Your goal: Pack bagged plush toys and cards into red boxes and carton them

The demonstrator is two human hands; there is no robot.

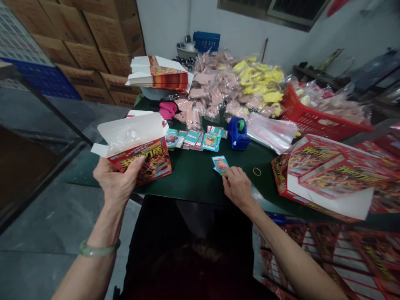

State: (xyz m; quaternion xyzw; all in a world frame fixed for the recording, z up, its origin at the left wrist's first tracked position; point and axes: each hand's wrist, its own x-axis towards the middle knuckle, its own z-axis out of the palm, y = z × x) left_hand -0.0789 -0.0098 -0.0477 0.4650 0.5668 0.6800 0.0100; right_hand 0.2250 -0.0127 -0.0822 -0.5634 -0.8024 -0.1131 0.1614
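My left hand (117,177) is closed around a red printed box (153,162), thumb across its front. The white flap of this box stands up, and clear plastic shows in its mouth. Between the fingers of my right hand (237,185) are a few blue-edged cards (220,163), held low over the green table (193,175). Beyond them lie piles of cards (193,138) in a row. A blue tape dispenser (238,134) stands just behind my right hand, and a yellow rubber band (256,171) lies to its right.
Pink and yellow bagged pieces (215,91) heap up at the back. Folded boxes (168,75) are stacked back left, and clear bags (271,131) lie right of the dispenser. A red basket (325,125) and a carton of packed red boxes (331,196) occupy the right side.
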